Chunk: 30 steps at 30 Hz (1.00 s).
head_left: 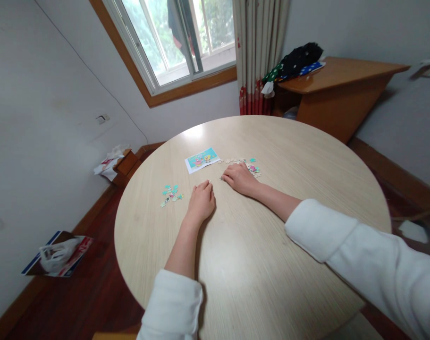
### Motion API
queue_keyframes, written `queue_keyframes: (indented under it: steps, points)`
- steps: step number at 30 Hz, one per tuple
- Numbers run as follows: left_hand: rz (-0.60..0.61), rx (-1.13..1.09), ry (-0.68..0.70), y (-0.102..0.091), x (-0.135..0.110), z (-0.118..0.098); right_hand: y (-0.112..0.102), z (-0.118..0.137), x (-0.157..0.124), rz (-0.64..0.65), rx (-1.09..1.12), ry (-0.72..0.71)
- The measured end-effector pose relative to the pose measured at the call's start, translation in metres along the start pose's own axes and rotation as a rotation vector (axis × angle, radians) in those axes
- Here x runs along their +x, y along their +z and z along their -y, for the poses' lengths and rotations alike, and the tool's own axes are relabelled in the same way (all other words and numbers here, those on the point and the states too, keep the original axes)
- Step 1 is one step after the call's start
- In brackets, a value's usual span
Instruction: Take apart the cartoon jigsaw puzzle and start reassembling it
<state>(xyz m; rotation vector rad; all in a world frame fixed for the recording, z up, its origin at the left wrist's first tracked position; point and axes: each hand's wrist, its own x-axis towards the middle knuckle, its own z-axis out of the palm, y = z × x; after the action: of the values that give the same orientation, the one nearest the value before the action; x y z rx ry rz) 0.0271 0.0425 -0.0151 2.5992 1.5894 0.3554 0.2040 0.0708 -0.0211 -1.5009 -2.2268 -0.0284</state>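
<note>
My left hand (201,199) rests low over the table with its fingers curled together, and a small pale jigsaw puzzle piece (210,181) shows at its fingertips. Just to the right, my right hand (239,178) is closed in a pinch, with the edge of a small puzzle piece (221,178) at its fingertips. Beyond and partly behind my right hand lies a spread of puzzle pieces (253,168), many pale side up. A second group of coloured pieces (171,192) lies left of my left hand. The printed picture card (202,160) lies flat beyond both hands.
The round wooden table (299,156) holds all of this. Behind it stand a brown desk (345,75) with dark dotted cloth (299,59) on it, and a curtain (259,52) by the window. A bag (59,255) sits on the floor at left.
</note>
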Motion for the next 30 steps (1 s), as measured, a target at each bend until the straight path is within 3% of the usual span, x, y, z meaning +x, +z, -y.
queue_keyframes:
  steps: [14, 30]
  points:
    - [-0.041, 0.01, 0.01, -0.0015, 0.0013, 0.0, -0.0029, 0.0017, -0.0009, -0.032, -0.018, 0.085]
    - [-0.066, 0.047, 0.018, -0.0001, 0.0003, 0.0014, -0.0045, 0.0014, -0.0006, 0.004, 0.049, 0.003]
